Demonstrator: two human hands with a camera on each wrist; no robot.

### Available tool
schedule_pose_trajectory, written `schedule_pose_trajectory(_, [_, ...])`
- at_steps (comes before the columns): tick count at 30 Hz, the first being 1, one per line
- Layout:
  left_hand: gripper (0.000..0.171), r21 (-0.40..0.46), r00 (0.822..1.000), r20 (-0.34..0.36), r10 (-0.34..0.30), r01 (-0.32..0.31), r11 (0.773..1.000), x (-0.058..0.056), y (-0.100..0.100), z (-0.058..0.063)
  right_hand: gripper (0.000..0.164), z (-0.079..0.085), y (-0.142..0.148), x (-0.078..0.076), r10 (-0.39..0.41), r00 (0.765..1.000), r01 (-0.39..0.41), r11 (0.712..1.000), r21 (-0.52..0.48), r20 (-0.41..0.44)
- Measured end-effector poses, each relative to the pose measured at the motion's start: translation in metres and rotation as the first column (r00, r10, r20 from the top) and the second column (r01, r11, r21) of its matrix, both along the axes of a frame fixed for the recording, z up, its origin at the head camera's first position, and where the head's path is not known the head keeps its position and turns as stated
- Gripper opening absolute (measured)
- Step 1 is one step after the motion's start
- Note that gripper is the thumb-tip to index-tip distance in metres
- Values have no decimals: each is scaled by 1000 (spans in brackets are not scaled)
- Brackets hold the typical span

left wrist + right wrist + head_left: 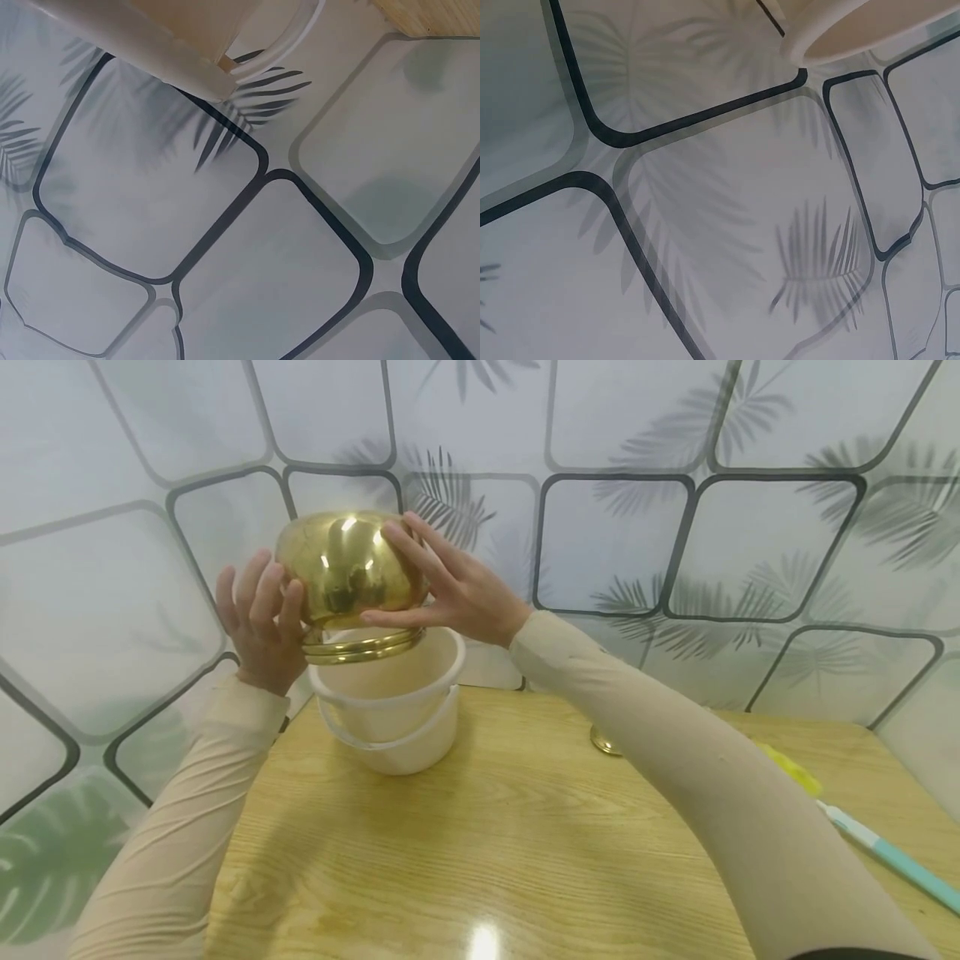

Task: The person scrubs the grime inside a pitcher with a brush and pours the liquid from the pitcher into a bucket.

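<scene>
A shiny brass pot (352,564) is held up above the white bucket (408,739), its rounded bottom uppermost and its ringed rim tilted downward. At its left side my left hand (262,622) grips it with bent fingers. From the right, my right hand (465,589) holds the pot between the thumb, low on its side, and the fingers spread over its upper curve. The pot's opening faces down, so its inside is hidden. Neither hand shows in the wrist views; part of the bucket (161,49) appears in the left one, and its rim (810,41) in the right one.
The bucket stands on a wooden table (465,843) near the patterned wall covering (615,543). A small round brass piece (603,742) lies partly behind my right sleeve. Farther right are something yellow (791,768) and a white-and-teal handle (892,852).
</scene>
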State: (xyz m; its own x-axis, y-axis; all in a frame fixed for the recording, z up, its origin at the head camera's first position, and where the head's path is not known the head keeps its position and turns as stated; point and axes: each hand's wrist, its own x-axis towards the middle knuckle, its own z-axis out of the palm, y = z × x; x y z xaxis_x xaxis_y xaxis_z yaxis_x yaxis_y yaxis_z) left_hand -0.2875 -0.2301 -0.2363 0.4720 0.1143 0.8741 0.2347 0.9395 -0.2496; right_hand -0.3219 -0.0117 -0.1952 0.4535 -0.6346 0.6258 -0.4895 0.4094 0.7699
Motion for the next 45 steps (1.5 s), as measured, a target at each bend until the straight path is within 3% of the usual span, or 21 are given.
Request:
schedule_pose_trajectory(14, [95, 18, 998, -40, -50, 51, 999, 1, 3, 9, 78, 9, 0, 4, 3, 1000, -4, 1000, -20, -30])
schedule_pose_trajectory(23, [99, 26, 999, -50, -20, 22, 999, -4, 3, 7, 73, 8, 1, 1, 7, 1000, -8, 1000, -15, -17])
schedule_pose_trajectory(26, [97, 10, 999, -25, -24, 24, 1000, -7, 1, 3, 75, 5, 1, -2, -2, 1000, 2, 1000, -10, -12])
schedule_pose_trajectory(32, [82, -34, 997, 77, -2, 5, 999, -8, -2, -7, 97, -6, 1, -9, -30, 999, 30, 1000, -9, 11])
schedule_pose_trajectory(35, [69, -60, 989, 146, 9, 0, 998, -9, -3, -13, 94, -13, 2, -13, 4, 997, -4, 1000, 7, 83])
schedule_pose_trajectory(38, [62, -87, 978, 209, 6, 13, 996, -11, -5, -20, 79, -20, 3, -17, 37, 982, -41, 999, 21, 184])
schedule_pose_trajectory(41, [53, -119, 957, 291, -4, 40, 992, -14, -8, -24, 63, -27, 5, -19, 44, 943, -57, 998, 30, 330])
schedule_pose_trajectory(43, [48, -147, 928, 372, -19, 79, 986, -15, -10, -25, 51, -31, 5, -19, 11, 876, -42, 998, 54, 482])
schedule_pose_trajectory(44, [48, -162, 907, 420, -27, 104, 981, -15, -12, -24, 48, -32, 4, -19, 0, 778, -46, 997, 56, 628])
schedule_pose_trajectory(45, [50, -177, 883, 469, -30, 127, 976, -15, -13, -23, 45, -33, 3, -20, 10, 639, -64, 997, 40, 769])
